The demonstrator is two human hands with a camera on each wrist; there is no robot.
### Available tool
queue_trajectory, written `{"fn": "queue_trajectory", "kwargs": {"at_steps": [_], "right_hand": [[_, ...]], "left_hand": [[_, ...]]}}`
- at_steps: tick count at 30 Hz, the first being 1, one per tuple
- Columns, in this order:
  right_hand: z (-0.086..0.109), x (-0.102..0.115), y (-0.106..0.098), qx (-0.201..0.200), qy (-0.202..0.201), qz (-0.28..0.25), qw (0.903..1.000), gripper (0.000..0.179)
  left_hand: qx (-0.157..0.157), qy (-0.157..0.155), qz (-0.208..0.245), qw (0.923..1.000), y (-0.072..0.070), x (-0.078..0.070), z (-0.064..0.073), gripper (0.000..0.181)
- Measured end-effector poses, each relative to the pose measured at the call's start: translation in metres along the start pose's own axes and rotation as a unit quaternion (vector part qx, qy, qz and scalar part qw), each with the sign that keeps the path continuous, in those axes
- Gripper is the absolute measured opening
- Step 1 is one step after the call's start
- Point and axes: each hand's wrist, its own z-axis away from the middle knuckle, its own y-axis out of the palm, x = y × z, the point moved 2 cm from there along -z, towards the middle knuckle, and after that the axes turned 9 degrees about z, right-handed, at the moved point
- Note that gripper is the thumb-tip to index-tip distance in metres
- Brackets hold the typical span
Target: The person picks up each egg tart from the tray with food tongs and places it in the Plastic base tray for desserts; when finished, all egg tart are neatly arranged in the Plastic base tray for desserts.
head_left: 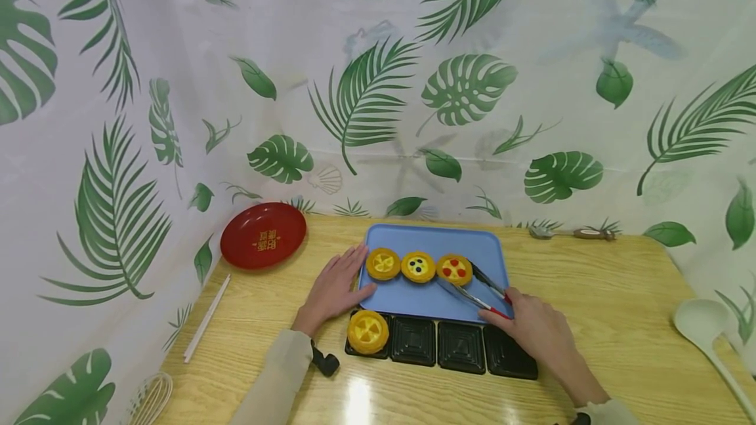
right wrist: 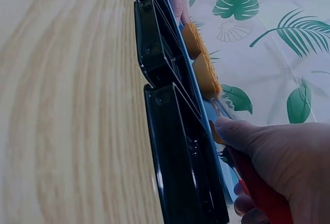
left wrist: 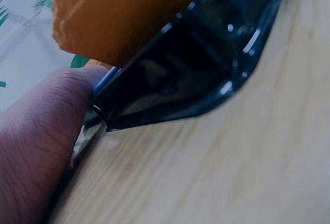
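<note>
Three tarts lie in a row on a blue tray [head_left: 413,303]: a yellow-topped tart [head_left: 383,263], a tart with dark berries [head_left: 418,267] and a tart with red pieces [head_left: 455,270]. My left hand [head_left: 335,286] rests at the tray's left edge, fingers extended and thumb over the rim. My right hand [head_left: 540,328] grips red-handled tongs [head_left: 472,299], whose spread arms stand around the red-topped tart; whether they touch it I cannot tell. Another yellow-topped tart [head_left: 368,332] sits in the leftmost of several black square holders [head_left: 413,341] in front of the tray.
A red plate [head_left: 262,241] stands at the back left, with white chopsticks [head_left: 207,319] before it. A whisk [head_left: 152,399] lies at the front left, a pale ladle [head_left: 703,323] at the far right. A brown-handled utensil [head_left: 593,233] lies by the leaf-patterned curtain [head_left: 378,169].
</note>
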Motion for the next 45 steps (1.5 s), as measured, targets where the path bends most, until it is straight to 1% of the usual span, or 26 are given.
{"fn": "queue_trajectory", "kwargs": {"at_steps": [13, 20, 25, 30, 38, 45], "right_hand": [[0.006, 0.000, 0.000, -0.028, -0.011, 0.008, 0.9995, 0.059], [0.010, 0.000, -0.002, -0.047, -0.015, 0.017, 0.9986, 0.063], [0.013, 0.000, -0.005, -0.056, -0.013, 0.015, 0.9982, 0.066], [0.015, 0.001, -0.010, -0.063, -0.012, 0.007, 0.9979, 0.060], [0.025, 0.008, -0.018, -0.069, -0.022, 0.007, 0.9973, 0.056], [0.038, 0.020, -0.024, -0.101, -0.043, 0.013, 0.9939, 0.053]], "left_hand": [[-0.005, 0.005, 0.007, 0.9999, 0.000, -0.001, 0.002, 0.091], [-0.001, 0.001, 0.004, 1.0000, 0.001, -0.001, 0.002, 0.091], [-0.001, 0.003, 0.003, 1.0000, 0.001, -0.001, 0.001, 0.091], [-0.004, 0.005, 0.003, 1.0000, 0.000, -0.001, 0.000, 0.091], [-0.002, 0.006, -0.003, 1.0000, 0.001, 0.001, 0.000, 0.091], [-0.005, 0.009, -0.004, 0.9999, 0.001, 0.001, 0.000, 0.091]]}}
